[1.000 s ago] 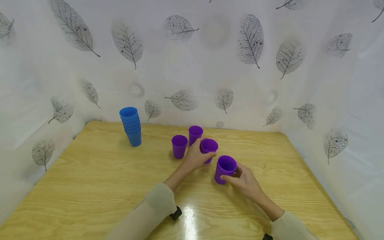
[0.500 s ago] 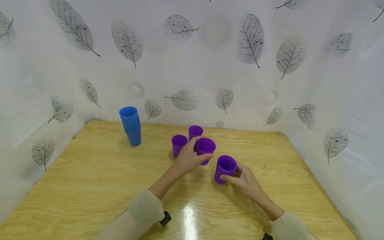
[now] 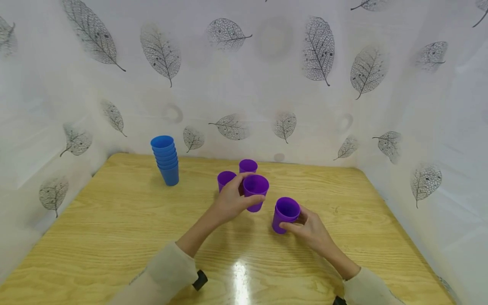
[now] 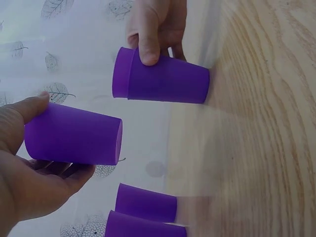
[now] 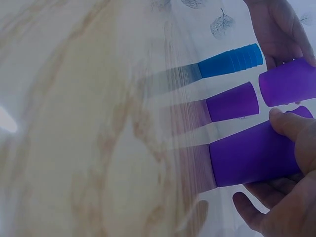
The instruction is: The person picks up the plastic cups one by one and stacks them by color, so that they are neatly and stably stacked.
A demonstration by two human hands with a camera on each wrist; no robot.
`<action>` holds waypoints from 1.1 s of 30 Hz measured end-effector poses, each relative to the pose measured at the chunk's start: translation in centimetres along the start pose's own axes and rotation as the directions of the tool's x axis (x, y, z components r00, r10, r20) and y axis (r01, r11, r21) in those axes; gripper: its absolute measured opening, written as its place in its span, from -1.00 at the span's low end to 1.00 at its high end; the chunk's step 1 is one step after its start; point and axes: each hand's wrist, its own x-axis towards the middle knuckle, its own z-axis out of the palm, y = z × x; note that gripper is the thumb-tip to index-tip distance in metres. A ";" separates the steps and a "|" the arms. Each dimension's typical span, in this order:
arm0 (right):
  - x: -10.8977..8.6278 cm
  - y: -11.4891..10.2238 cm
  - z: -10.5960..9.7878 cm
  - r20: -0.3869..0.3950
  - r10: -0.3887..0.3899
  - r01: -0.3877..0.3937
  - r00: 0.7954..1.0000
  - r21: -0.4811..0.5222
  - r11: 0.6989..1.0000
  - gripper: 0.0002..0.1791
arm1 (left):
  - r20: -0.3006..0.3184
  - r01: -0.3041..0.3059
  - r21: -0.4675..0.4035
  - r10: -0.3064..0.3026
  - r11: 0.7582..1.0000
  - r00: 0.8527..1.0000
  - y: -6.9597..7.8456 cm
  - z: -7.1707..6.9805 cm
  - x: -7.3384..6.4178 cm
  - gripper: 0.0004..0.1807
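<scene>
My left hand [image 3: 230, 203] grips a single purple cup [image 4: 74, 134] by its side; the left wrist view shows its base off the table. With thumb and fingers round it, my right hand [image 3: 310, 231] holds a nested pair of purple cups [image 3: 285, 218], whose second rim shows just above the lower one. That pair stands upright on the table, to the right of and nearer than the raised cup. Two more purple cups stand behind my left hand: one purple cup [image 3: 225, 178] partly covered by the hand, the other purple cup [image 3: 248, 165] farther back.
A tall stack of nested blue cups [image 3: 166, 163] stands at the back left of the wooden table [image 3: 114, 220]. A white curtain [image 3: 248, 84] printed with leaves encloses the back and sides. Light glares off the table's front middle.
My left hand has lifted a purple cup off the table and drawn it left and toward me. The right hand and its pair of cups have stayed in place.
</scene>
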 end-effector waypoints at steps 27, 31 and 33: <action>0.1 0.0 -0.2 0.022 -0.011 0.012 1.000 -0.009 1.000 -0.40 | 0.099 -0.064 -0.089 0.072 0.994 0.992 3.5 3.9 2.2 -0.29; 0.1 0.1 -0.3 0.029 -0.008 0.008 1.000 0.001 1.000 -0.42 | 0.117 -0.054 -0.105 0.066 0.993 0.991 3.4 5.0 2.5 -0.31; 0.1 0.2 -0.3 0.030 -0.010 0.010 1.000 0.003 1.000 -0.45 | 0.116 -0.048 -0.103 0.060 0.993 0.991 3.3 5.6 2.5 -0.31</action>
